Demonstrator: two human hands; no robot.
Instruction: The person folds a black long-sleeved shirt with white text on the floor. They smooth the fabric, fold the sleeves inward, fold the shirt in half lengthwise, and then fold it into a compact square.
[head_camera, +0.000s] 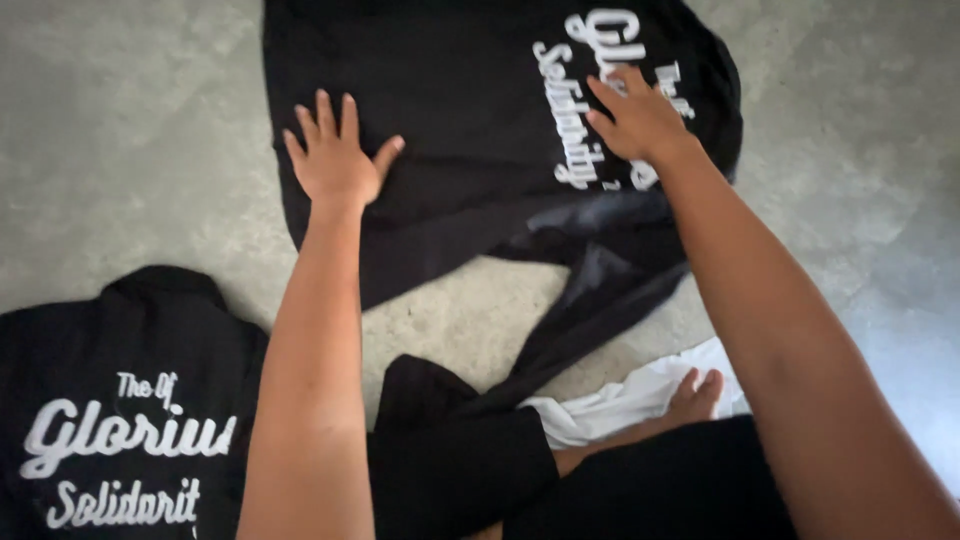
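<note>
A black shirt (470, 130) with white script lettering lies spread flat on the grey floor (120, 140), its printed side up, lower part rumpled, one sleeve trailing toward the near edge.

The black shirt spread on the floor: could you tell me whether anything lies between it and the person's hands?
Nothing visible does. The left hand and the right hand both press flat on the black shirt.
</note>
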